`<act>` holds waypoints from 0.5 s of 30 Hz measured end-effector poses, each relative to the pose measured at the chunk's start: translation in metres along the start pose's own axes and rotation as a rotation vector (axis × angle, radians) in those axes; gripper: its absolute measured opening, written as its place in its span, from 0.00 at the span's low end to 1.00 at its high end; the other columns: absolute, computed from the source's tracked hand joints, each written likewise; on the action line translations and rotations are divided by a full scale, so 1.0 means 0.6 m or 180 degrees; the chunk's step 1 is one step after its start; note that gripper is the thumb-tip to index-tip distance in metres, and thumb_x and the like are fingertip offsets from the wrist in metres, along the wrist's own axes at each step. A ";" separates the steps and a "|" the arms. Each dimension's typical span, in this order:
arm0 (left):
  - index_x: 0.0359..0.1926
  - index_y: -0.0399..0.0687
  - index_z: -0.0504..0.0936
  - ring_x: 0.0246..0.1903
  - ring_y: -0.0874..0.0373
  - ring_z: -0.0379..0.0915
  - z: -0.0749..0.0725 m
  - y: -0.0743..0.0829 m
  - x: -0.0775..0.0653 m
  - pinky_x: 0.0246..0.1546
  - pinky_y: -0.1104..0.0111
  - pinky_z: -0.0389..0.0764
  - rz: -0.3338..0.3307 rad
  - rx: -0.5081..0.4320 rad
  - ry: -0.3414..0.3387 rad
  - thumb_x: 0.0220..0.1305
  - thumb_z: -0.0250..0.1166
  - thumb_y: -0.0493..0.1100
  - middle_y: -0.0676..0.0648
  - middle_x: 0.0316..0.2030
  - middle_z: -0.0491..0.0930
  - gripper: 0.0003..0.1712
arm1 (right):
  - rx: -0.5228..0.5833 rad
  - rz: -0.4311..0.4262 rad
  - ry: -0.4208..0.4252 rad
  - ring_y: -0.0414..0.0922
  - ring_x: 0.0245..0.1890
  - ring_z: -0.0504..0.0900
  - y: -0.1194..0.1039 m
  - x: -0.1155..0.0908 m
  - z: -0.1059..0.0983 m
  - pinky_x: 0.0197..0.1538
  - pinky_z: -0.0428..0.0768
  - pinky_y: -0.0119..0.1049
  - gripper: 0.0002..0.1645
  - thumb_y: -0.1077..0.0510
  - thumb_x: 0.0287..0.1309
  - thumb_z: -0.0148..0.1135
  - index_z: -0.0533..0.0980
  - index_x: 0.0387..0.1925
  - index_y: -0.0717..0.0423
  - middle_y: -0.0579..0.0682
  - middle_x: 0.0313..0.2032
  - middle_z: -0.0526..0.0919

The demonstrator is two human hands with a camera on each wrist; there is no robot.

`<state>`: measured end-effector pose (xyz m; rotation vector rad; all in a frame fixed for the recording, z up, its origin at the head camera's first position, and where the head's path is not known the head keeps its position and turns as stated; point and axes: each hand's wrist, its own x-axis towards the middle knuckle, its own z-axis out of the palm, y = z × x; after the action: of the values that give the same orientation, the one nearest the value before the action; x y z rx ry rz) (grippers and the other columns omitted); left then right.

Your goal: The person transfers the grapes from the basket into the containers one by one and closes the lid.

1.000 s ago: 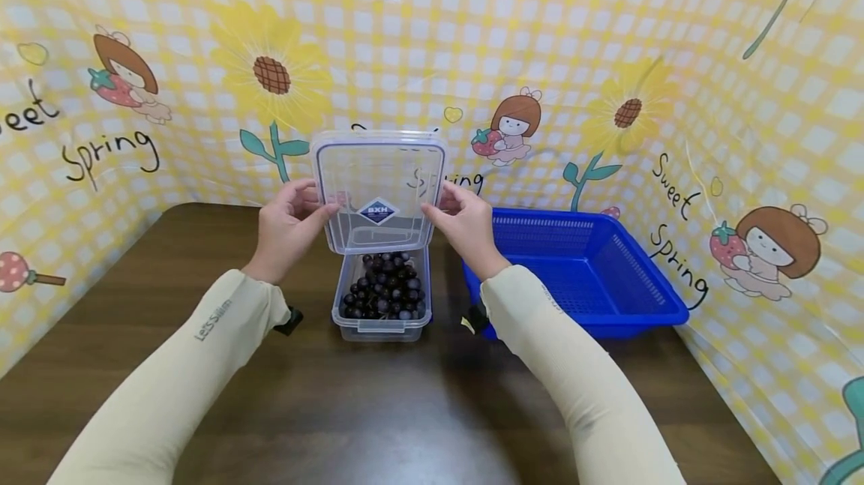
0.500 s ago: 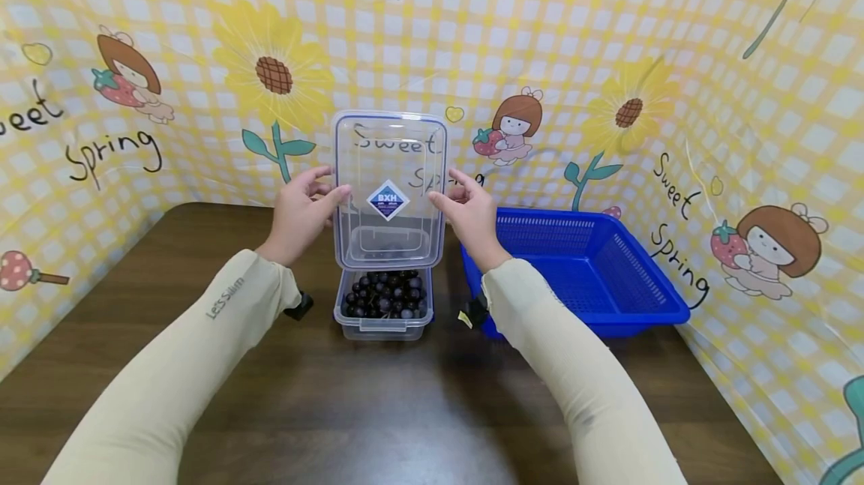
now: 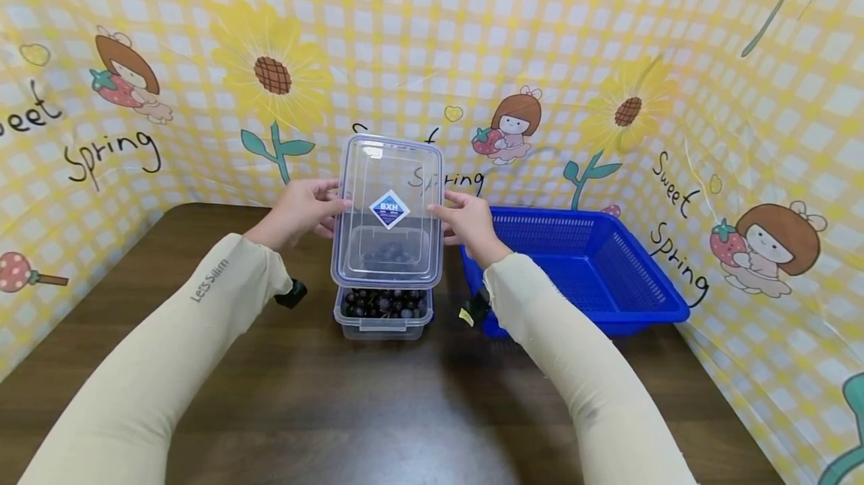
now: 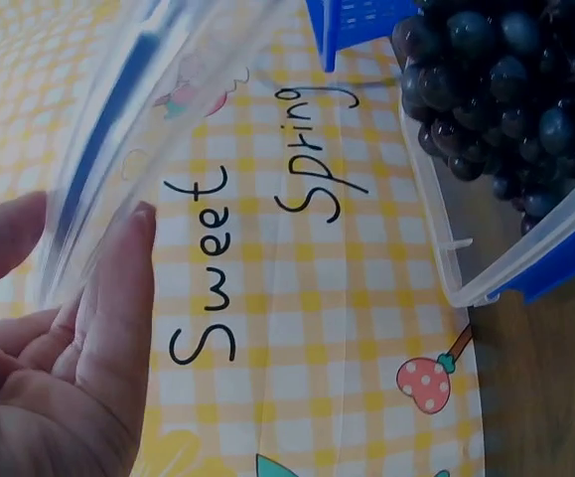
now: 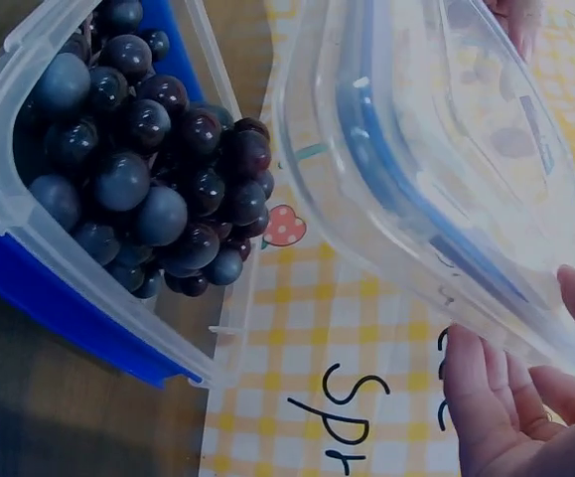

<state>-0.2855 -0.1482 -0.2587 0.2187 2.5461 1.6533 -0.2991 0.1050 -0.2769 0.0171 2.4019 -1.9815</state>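
A clear plastic lid (image 3: 367,178) with a blue seal and a diamond label is held tilted above the container. My left hand (image 3: 304,209) pinches its left edge between thumb and fingers, as the left wrist view also shows. On the opposite edge my right hand (image 3: 470,221) grips it the same way. Below stands a clear food container (image 3: 382,326) with blue at its sides. Dark grapes (image 5: 158,189) fill it, piled up toward the rim in the right wrist view. From the head view the lid overlaps the container's back part, and some grapes show through it.
A blue plastic basket (image 3: 607,275) with perforated sides stands right of the container, close by the right forearm. Everything rests on a dark wooden table (image 3: 378,410). A yellow checked cloth (image 3: 405,43) with printed figures rises behind and at both sides.
Between the earlier frames the lid was raised and turned more upright. Since then both hands have lowered it and tipped it back, so its front edge covers more of the grapes.
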 end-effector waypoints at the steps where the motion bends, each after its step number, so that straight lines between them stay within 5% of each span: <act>1: 0.71 0.38 0.59 0.24 0.63 0.78 0.000 0.001 0.000 0.29 0.69 0.82 -0.0042 -0.0010 -0.0007 0.69 0.59 0.42 0.31 0.56 0.74 0.34 | -0.0017 0.0059 -0.0038 0.49 0.37 0.85 -0.002 -0.001 0.000 0.40 0.84 0.43 0.32 0.57 0.58 0.67 0.71 0.64 0.56 0.57 0.50 0.82; 9: 0.66 0.29 0.65 0.24 0.60 0.78 -0.001 0.006 0.005 0.30 0.66 0.83 -0.0216 0.0047 -0.0106 0.70 0.57 0.40 0.46 0.33 0.82 0.28 | -0.0149 0.0361 -0.0436 0.52 0.52 0.79 -0.019 -0.002 -0.005 0.51 0.79 0.48 0.35 0.68 0.57 0.64 0.67 0.66 0.57 0.58 0.56 0.77; 15: 0.62 0.26 0.66 0.23 0.60 0.78 0.002 -0.001 0.012 0.28 0.68 0.82 -0.0471 0.0085 -0.0212 0.71 0.54 0.40 0.46 0.32 0.79 0.25 | -0.0282 0.0382 -0.0331 0.52 0.53 0.79 -0.012 0.000 0.003 0.50 0.80 0.45 0.29 0.70 0.56 0.64 0.71 0.61 0.66 0.58 0.60 0.74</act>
<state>-0.2923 -0.1460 -0.2597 0.0835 2.4712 1.5338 -0.2993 0.1019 -0.2699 0.0537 2.3614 -1.7788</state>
